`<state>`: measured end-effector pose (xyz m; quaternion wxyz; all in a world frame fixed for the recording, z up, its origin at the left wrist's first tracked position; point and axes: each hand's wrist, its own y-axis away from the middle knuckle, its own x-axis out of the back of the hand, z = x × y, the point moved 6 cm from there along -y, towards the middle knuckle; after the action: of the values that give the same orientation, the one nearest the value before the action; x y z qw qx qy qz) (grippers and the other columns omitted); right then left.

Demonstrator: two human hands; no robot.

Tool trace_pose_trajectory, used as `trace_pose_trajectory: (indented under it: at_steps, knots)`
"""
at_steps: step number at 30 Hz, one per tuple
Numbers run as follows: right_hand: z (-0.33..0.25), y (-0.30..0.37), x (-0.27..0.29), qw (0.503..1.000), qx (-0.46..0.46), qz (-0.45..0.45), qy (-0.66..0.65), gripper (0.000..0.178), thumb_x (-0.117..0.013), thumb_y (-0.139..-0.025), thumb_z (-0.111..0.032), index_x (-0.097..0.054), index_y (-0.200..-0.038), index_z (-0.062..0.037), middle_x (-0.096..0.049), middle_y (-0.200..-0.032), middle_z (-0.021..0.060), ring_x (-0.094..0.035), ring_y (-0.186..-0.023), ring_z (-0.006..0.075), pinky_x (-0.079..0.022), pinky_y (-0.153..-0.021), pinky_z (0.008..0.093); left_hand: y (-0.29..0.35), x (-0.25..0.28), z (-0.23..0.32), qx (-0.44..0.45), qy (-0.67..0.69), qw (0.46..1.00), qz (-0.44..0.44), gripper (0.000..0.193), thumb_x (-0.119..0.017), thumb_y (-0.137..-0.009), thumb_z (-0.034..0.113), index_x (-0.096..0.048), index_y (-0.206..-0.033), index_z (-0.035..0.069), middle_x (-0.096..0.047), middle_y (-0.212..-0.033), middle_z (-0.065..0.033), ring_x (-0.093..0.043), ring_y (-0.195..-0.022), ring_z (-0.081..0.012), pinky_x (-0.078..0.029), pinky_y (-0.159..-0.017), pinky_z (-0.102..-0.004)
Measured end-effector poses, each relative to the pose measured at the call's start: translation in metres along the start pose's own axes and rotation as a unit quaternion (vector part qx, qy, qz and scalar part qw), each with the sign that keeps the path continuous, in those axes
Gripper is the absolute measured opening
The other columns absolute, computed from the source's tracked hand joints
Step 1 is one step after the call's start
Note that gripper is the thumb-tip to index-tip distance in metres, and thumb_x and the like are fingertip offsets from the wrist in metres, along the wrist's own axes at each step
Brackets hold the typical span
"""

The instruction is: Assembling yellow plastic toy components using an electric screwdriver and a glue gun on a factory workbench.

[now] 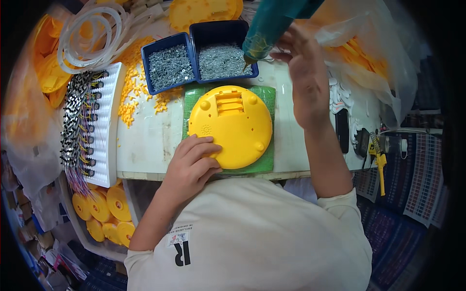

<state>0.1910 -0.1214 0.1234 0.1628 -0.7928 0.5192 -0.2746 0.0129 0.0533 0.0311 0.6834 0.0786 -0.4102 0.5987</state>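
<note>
A round yellow plastic housing [238, 123] lies face down on a green mat [268, 162] at the bench's front edge. My left hand [191, 162] rests on its lower left rim, fingers spread over the edge. My right hand [303, 72] is raised above the bench's right side and grips a teal electric screwdriver [269, 24]. Its tip hangs over the right one of two dark blue trays [223, 31] filled with small metal screws. The left screw tray [167, 65] sits beside it.
A white rack [109, 126] holding several wired black parts stands at the left. Loose yellow bits [128, 99] lie scattered near it, white tubing [90, 36] coils behind. Yellow discs [104, 208] fill a bin below the bench. Clear plastic bags [374, 53] with yellow parts sit at the right.
</note>
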Motion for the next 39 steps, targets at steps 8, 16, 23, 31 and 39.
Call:
trace_pose_trajectory:
  at_steps: [8,16,23,31,39]
  knots:
    - [-0.007,-0.066,-0.018,0.878,0.250,-0.204,-0.352,0.069,-0.032,-0.110,-0.061,-0.049,-0.143,-0.0033,-0.066,-0.119,0.0130,-0.065,-0.113,0.0207,-0.050,-0.099,0.0359,-0.007,0.004,0.002,-0.004,-0.010,1.000,-0.024,0.035,-0.087,-0.071,0.013,-0.068,-0.100,0.009,-0.068,-0.117,-0.0068,-0.062,-0.121,-0.0310,-0.047,-0.105,-0.0492]
    - [-0.009,-0.010,-0.036,0.942,-0.090,-0.040,-0.322,0.065,-0.062,-0.100,-0.061,-0.056,-0.126,-0.0022,-0.068,-0.103,0.0084,-0.065,-0.098,0.0154,-0.051,-0.089,0.0304,-0.062,-0.042,0.045,-0.065,-0.123,0.986,-0.092,0.043,-0.078,-0.080,0.026,-0.062,-0.116,0.008,-0.060,-0.116,-0.0074,-0.059,-0.109,-0.0274,-0.045,-0.095,-0.0411]
    - [0.006,0.027,-0.017,0.912,-0.148,0.023,-0.382,0.094,-0.049,-0.094,-0.077,-0.050,-0.136,0.0070,-0.063,-0.094,0.0158,-0.061,-0.087,0.0239,-0.048,-0.085,0.0379,-0.064,-0.028,0.015,-0.107,-0.005,0.987,-0.122,0.039,-0.077,-0.083,0.015,-0.063,-0.119,0.008,-0.065,-0.119,-0.0098,-0.062,-0.112,-0.0292,-0.048,-0.094,-0.0427]
    - [0.010,0.056,-0.024,0.921,-0.135,0.056,-0.360,0.110,-0.034,-0.086,-0.089,-0.053,-0.132,0.0088,-0.061,-0.082,0.0117,-0.057,-0.075,0.0220,-0.046,-0.080,0.0364,-0.077,0.006,-0.062,0.140,-0.035,0.988,0.061,0.053,-0.082,-0.083,0.019,-0.061,-0.129,0.002,-0.065,-0.124,-0.0167,-0.062,-0.116,-0.0364,-0.049,-0.102,-0.0446]
    - [0.021,0.063,-0.039,0.945,-0.180,0.072,-0.264,0.085,-0.035,-0.090,-0.072,-0.059,-0.118,0.0049,-0.061,-0.079,0.0123,-0.057,-0.070,0.0233,-0.048,-0.071,0.0359,-0.073,-0.001,-0.076,0.207,0.045,0.976,0.043,0.061,-0.084,-0.083,0.021,-0.059,-0.135,0.002,-0.065,-0.125,-0.0172,-0.061,-0.118,-0.0352,-0.049,-0.103,-0.0414]
